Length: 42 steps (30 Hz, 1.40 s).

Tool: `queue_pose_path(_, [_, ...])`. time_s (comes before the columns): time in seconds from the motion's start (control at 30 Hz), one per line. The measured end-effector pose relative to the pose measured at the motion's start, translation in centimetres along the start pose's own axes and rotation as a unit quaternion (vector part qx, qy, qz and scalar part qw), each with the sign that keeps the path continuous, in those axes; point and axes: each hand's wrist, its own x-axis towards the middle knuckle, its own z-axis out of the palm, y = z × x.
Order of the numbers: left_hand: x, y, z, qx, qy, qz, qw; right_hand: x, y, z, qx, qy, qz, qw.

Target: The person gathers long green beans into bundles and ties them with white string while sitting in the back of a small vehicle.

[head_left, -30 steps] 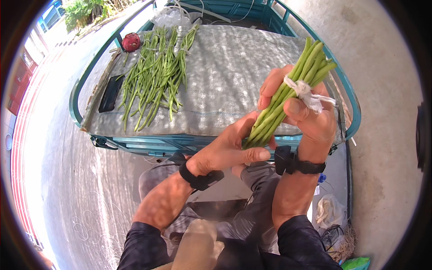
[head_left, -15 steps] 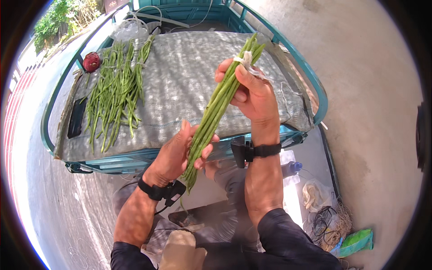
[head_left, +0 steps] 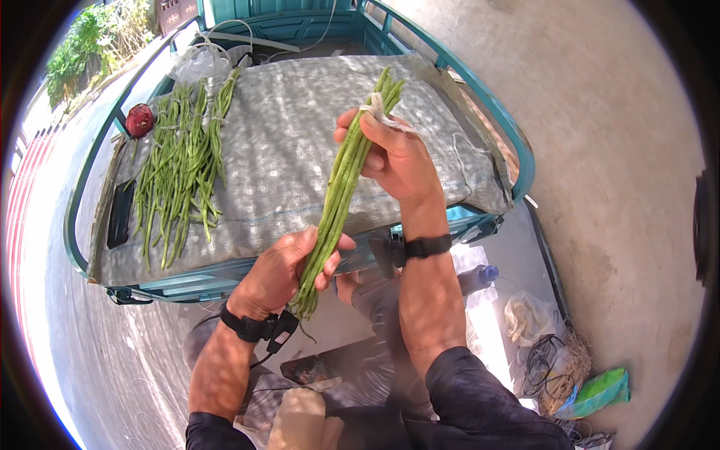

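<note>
A bundle of long green beans (head_left: 339,187) slants between my two hands over the front part of a cloth-covered cart bed. My right hand (head_left: 391,150) grips its upper end, thumb on a white tie strip (head_left: 379,109) that goes round the beans with a loose tail. Lower down, my left hand (head_left: 292,259) is curled round the bundle, and the thin bean tips stick out below it. To the left, several more tied bunches of long beans (head_left: 178,161) lie on the grey woven cloth (head_left: 277,161).
A dark red round object (head_left: 139,121), perhaps an onion, and a black phone-like slab (head_left: 120,215) lie at the left edge. Teal rails (head_left: 491,101) border the cart. On the ground at right are a bottle (head_left: 480,277), tangled twine (head_left: 566,367) and a green packet (head_left: 600,390).
Both hands and the bean bundle sit slightly further left and lower in the picture, and the bundle is a bit more upright. The view itself has shifted a little. Both grips stay the same.
</note>
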Motion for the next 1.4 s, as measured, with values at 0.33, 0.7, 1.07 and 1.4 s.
queue_pose_path(0.33, [-0.1,0.0,0.0,0.045,0.030,-0.002,0.999,1.3,1.6,-0.5,0.012,0.027,0.049,0.998])
queue_pose_path(0.7, [0.7,-1.3,-1.5,-0.093,0.107,0.006,0.990,3.7,7.2,-1.3,-0.062,0.131,0.063,0.987])
queue_pose_path(1.07, [0.5,-1.6,-2.9,-0.164,0.121,-0.002,0.979,-1.0,1.9,-7.0,-0.702,0.287,-0.047,0.650])
queue_pose_path(1.4, [0.0,-1.1,-2.5,-0.180,0.133,0.009,0.975,-5.6,-0.3,-14.7,-0.780,0.424,0.171,0.428])
